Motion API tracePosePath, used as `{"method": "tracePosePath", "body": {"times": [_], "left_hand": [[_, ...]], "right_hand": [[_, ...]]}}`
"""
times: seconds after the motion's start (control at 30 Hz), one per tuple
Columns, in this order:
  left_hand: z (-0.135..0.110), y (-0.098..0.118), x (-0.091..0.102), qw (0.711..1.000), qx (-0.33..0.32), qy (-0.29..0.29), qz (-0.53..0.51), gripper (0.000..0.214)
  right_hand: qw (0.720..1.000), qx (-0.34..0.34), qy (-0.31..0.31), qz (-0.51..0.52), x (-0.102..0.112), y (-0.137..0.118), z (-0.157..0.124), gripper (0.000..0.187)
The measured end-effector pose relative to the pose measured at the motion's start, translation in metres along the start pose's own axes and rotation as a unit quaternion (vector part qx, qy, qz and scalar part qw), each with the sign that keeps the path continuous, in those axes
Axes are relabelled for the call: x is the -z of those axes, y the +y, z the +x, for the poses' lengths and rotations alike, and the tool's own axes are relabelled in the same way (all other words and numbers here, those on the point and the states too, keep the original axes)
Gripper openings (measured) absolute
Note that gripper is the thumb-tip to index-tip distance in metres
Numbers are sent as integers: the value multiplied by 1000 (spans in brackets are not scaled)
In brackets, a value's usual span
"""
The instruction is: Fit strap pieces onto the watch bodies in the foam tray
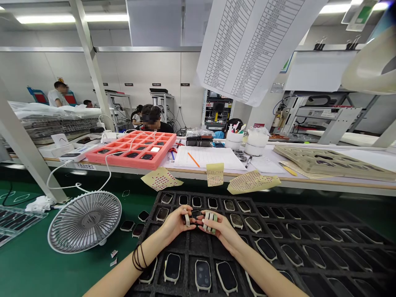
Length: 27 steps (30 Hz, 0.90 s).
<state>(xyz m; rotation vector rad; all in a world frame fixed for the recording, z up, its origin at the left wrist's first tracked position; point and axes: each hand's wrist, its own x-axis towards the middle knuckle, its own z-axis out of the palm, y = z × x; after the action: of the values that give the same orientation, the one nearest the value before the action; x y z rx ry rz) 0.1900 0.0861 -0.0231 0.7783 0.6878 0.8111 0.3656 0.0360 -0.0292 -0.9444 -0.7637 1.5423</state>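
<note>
Left hand [176,222] curls thumb and fingers into a pinch on a small white strip [187,220], while the right hand [221,230] closes around a bunch of white and pale-green strips [208,222]. Their fingertips nearly meet above a dark rounded part [196,214] seated in a black foam tray [189,264]. That tray fills the foreground, its grid of cells holding more dark rounded-rectangle parts [202,275] with pale rims; those far to the right fade into shadow. Black bands [139,256] circle the left wrist.

Just left of the tray, a few loose dark parts [127,225] lie on a green mat [77,266], and small pale scraps [114,253] sit nearer the camera. A grey desk fan [85,222] stands on the same mat, well clear of the hands, with its white cable [77,187] looping up toward the bench.

Beyond the tray, three perforated yellowish sheets [252,182] droop over the bench edge — between the hands and a pink foam tray [161,159] of further dark parts. White ruled paper [210,156] with an orange pencil [193,159] lies on the bench, and a co-worker [154,119] sits across it. A hanging printed list [253,45] blocks part of the upper view.
</note>
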Motion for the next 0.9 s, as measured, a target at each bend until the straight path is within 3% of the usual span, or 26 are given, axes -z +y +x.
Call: {"method": "tracePosePath", "body": {"times": [0.13, 0.27, 0.47, 0.53, 0.67, 0.8, 0.9], "left_hand": [[0, 0, -1, 999, -13, 3, 36, 20], [-4, 6, 2, 993, -67, 25, 94, 23], [-35, 19, 26, 961, -131, 73, 233, 23], [-50, 20, 36, 931, -166, 79, 315, 23], [-75, 15, 52, 807, -244, 74, 532, 29], [-81, 5, 62, 762, -222, 89, 602, 29], [-78, 1, 58, 729, -210, 85, 646, 33]], "right_hand": [[1000, 1, -4, -9, 1, 1, 0, 46], [1000, 7, -7, -25, 2, 3, 0, 47], [999, 6, -9, -36, 1, 4, -1, 49], [999, 8, -9, -37, -1, 4, -2, 49], [999, 16, -25, -40, -5, 6, -5, 48], [998, 14, -43, -41, -9, 6, -9, 46], [998, 14, -51, -38, -11, 5, -12, 45]]}}
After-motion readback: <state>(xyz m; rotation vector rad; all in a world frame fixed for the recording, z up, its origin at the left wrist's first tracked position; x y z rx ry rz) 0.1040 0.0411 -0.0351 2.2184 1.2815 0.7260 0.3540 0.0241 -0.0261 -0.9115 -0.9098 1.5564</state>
